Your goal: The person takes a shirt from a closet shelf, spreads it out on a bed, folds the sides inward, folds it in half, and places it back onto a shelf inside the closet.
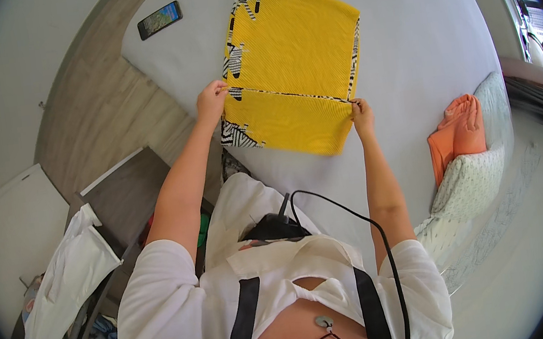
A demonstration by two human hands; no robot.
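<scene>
A yellow ribbed cloth [297,44] with black-and-white striped patches lies folded into a rough rectangle on the bed. Across its nearer part runs a folded edge with a thin patterned border. My left hand [212,100] pinches the left end of that edge. At its right end, the fingers of my right hand [362,116] close on the corner. Between my hands the edge is drawn straight, slanting down to the right. The nearer strip of cloth lies below this edge, toward my body. Whether the cloth is a garment or a throw, I cannot tell.
The bed has a pale grey sheet [418,36]. A phone [160,20] with a lit screen lies at its far left. On the right, orange cloth [463,129] rests against pale pillows [472,178]. An open drawer unit [125,184] with white trousers [71,275] stands at left. A black cable [358,216] crosses my front.
</scene>
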